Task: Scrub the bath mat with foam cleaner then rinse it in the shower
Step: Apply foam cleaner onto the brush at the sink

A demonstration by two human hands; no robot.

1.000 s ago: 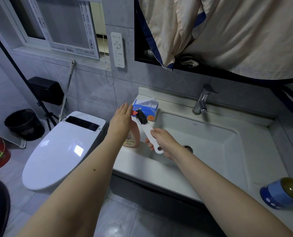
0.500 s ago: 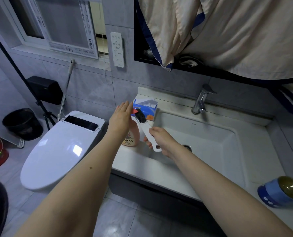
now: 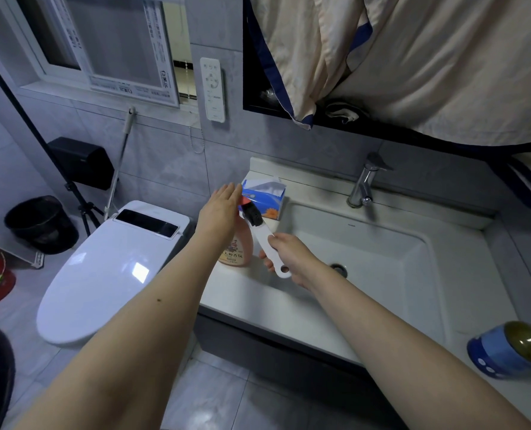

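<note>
Head view: right hand [image 3: 292, 259] grips brush [image 3: 265, 240] above sink rim [image 3: 258, 293].

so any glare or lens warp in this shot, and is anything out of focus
Head view: a bright window reflection glares on the glossy white toilet lid; wide-angle warp bows the white sink counter and both forearms; the blue round container at the right edge looks soft, while the white-handled black-bristled brush stays fairly sharp.
</note>
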